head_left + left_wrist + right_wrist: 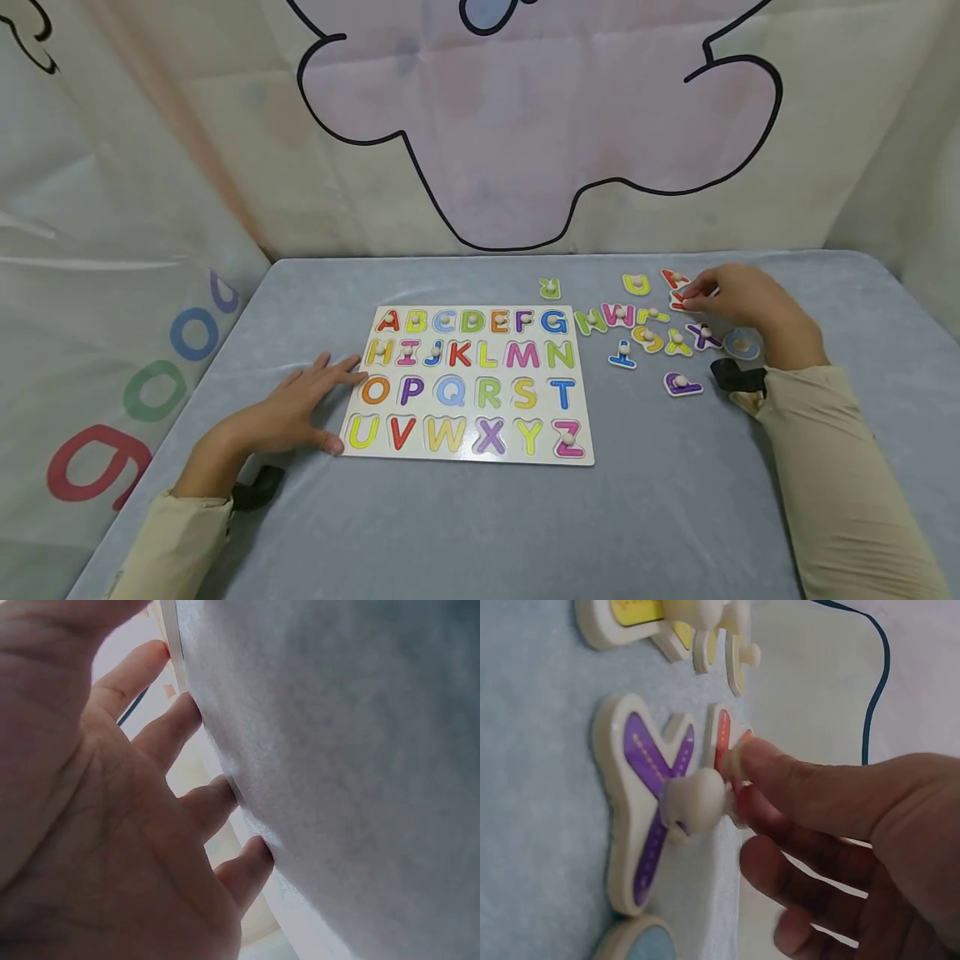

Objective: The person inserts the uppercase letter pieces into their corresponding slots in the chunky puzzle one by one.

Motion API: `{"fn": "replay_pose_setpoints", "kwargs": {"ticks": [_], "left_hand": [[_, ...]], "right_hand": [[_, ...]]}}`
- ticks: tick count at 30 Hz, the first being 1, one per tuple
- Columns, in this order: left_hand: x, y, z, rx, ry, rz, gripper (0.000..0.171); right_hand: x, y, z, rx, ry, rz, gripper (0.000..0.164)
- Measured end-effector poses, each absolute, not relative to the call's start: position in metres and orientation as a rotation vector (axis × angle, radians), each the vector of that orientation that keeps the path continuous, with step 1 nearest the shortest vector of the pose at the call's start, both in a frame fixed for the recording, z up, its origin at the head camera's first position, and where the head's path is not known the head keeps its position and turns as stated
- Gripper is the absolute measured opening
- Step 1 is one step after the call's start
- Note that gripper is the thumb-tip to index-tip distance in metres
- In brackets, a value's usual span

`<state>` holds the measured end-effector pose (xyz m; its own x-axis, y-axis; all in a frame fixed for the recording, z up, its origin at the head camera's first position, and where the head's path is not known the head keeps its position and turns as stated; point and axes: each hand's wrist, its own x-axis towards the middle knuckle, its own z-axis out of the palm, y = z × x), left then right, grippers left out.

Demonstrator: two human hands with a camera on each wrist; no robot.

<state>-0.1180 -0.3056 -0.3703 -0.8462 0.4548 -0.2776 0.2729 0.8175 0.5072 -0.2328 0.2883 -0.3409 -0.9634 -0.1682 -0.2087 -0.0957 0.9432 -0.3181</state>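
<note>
Red letter piece (678, 303): lying between the alphabet puzzle board (468, 411) and the far right corner of the table (487, 533); too covered for a sure reading of the letter, and cannot tell whether lifted

Slip risk: could tilt or drop if pinched off-centre, given so little to grip

Second red letter piece (675, 279): might be knocked askew during a lift, lying just beyond the pinched one, toward the table's far edge

Purple X piece (703, 336): easily nudged, being just beside the right fingers

Blue-grey round piece (742, 344): apt to be dragged toward the table's near edge by a low wrist or the black wrist strap (738, 377), given such closeness

Board risk: might skid or turn on the cloth if pushed sideways, with contact along the left edge only

Left hand (288, 412): spread wide and released, grasping nothing; touching the board's left edge, with the thumb by the near left corner

Right hand (750, 304): pinching the red letter piece between thumb and index finger, with the other fingers loosely bent and holding nothing
</note>
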Motion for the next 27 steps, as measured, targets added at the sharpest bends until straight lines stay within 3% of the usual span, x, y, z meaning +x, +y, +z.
{"fn": "replay_pose_setpoints", "kwargs": {"ticks": [8,27], "left_hand": [[-0.1197,-0.3061,-0.3699,0.532,2.61,0.643,0.098],[-0.119,-0.3085,-0.3719,0.581,2.616,0.65,0.097]], "right_hand": [[-0.2319,0.2862,-0.3395,-0.087,2.841,-0.482,0.037],[-0.2317,0.2821,-0.3464,-0.097,2.85,-0.5,0.037]]}}
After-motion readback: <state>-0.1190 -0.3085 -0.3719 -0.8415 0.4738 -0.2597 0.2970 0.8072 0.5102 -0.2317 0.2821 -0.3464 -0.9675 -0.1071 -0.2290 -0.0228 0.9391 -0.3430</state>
